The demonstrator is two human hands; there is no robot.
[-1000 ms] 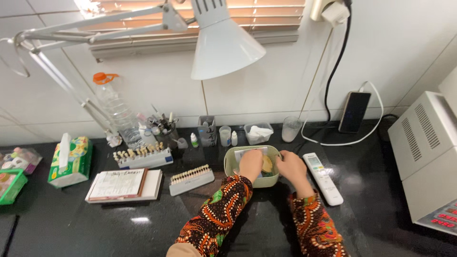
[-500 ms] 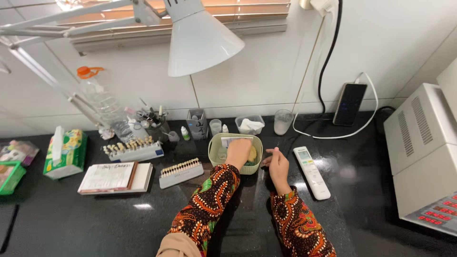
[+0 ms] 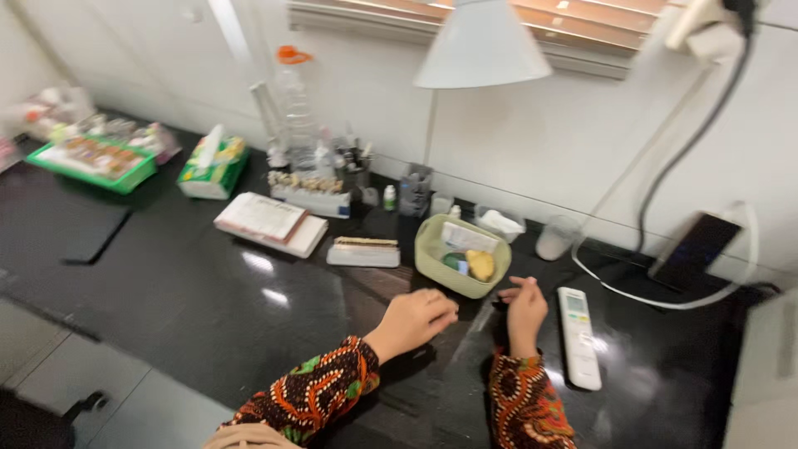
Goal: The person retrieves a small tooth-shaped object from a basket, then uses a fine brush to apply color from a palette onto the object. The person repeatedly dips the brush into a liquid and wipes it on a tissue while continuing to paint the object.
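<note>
On the black desk (image 3: 166, 291), the left hand (image 3: 413, 320) hovers loosely curled, its grip empty, just near of the green tub (image 3: 432, 258). The right hand (image 3: 525, 312), fingers pinched, seemingly empty, sits beside a white remote (image 3: 579, 337).

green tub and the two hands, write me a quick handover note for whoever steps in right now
Left hand: loosely curled, palm down on the black counter, in front of the green tub; nothing visibly held.
Right hand: raised just right of the tub, fingertips pinched; whether it holds something small cannot be told.
The tub holds a yellow piece and a pale flat item. A white remote lies right of the right hand.
Done: both hands are out of the tub.
Left: the tub's contents are still inside.
</note>
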